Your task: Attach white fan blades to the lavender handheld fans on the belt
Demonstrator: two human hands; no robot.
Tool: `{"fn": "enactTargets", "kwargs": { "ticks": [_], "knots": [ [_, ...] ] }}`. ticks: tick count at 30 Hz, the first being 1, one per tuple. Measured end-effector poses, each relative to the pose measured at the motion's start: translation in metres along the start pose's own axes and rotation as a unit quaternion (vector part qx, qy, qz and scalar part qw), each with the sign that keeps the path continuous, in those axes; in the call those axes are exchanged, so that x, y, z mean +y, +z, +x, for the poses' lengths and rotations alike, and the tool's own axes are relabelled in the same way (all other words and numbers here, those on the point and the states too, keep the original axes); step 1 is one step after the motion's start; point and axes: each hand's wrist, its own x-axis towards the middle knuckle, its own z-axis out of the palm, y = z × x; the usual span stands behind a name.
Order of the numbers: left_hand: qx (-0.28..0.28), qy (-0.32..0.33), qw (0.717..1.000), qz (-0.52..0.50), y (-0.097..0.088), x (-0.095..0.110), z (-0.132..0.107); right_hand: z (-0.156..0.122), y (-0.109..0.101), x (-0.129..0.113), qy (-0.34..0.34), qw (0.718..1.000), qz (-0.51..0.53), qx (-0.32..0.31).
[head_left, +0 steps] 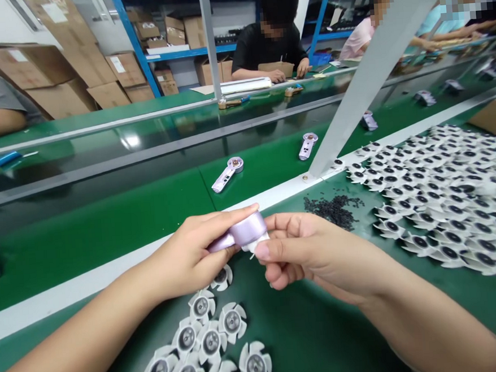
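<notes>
My left hand (185,253) grips a lilac handheld fan head (243,233) from the left, its fingers wrapped over the top. My right hand (308,255) pinches a white part (252,245) at the end of that head, which is partly hidden by my fingers. Just below my hands lies a loose group of white fan rotors with dark hubs (211,343). A much larger heap of the same rotors (448,194) spreads to the right of my right hand. A small pile of dark granules or screws (332,209) sits beyond my right hand.
Finished lilac fans (228,174) lie on a green conveyor belt (107,241) past a white rail (274,190). A grey post (351,88) rises at right. A co-worker (268,48) sits across the line, before blue shelves with cardboard boxes (48,69).
</notes>
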Motion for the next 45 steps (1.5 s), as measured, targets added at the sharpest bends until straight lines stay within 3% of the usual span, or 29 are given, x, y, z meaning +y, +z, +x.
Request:
{"fn": "enactTargets", "kwargs": {
  "ticks": [9, 14, 17, 19, 22, 24, 26, 29, 32, 34, 37, 39, 42, 45],
  "knots": [
    [0.043, -0.013, 0.999, 0.015, 0.003, 0.006, 0.000, 0.001, 0.003, 0.002, -0.038, 0.997, 0.068, 0.030],
    [0.056, -0.013, 0.998, 0.032, 0.005, 0.009, 0.000, -0.003, 0.005, 0.003, -0.084, 0.995, 0.047, -0.010],
    [0.074, -0.034, 0.995, 0.064, -0.008, 0.004, 0.002, -0.001, 0.005, 0.003, -0.110, 0.993, 0.011, -0.051],
    [0.099, -0.107, 0.981, 0.127, -0.025, -0.005, -0.001, 0.008, 0.005, 0.003, -0.113, 0.990, -0.088, 0.007],
    [0.107, -0.280, 0.906, 0.298, -0.054, -0.028, -0.019, 0.038, 0.004, -0.001, -0.088, 0.943, -0.287, 0.144],
    [0.109, -0.338, 0.863, 0.360, -0.068, -0.048, -0.040, 0.067, 0.006, -0.010, -0.077, 0.908, -0.377, 0.166],
    [0.096, -0.361, 0.849, 0.374, -0.075, -0.065, -0.061, 0.098, 0.011, -0.023, -0.071, 0.879, -0.445, 0.157],
    [0.091, -0.385, 0.841, 0.369, -0.075, -0.073, -0.080, 0.133, 0.029, -0.042, -0.047, 0.820, -0.549, 0.153],
    [0.131, -0.390, 0.838, 0.358, -0.070, -0.052, -0.079, 0.143, 0.046, -0.048, -0.029, 0.762, -0.627, 0.159],
    [0.125, -0.366, 0.864, 0.321, -0.064, -0.026, -0.072, 0.141, 0.048, -0.045, -0.035, 0.733, -0.661, 0.158],
    [0.037, -0.297, 0.931, 0.211, -0.050, 0.014, -0.065, 0.137, 0.039, -0.039, -0.051, 0.706, -0.690, 0.150],
    [0.003, -0.270, 0.950, 0.157, -0.039, 0.027, -0.063, 0.140, 0.031, -0.037, -0.052, 0.693, -0.701, 0.160],
    [0.048, -0.289, 0.942, 0.163, -0.029, 0.018, -0.057, 0.145, 0.028, -0.037, -0.048, 0.676, -0.713, 0.177],
    [0.131, -0.350, 0.902, 0.218, -0.026, -0.018, -0.040, 0.136, 0.038, -0.041, -0.068, 0.674, -0.723, 0.133]
  ]
}}
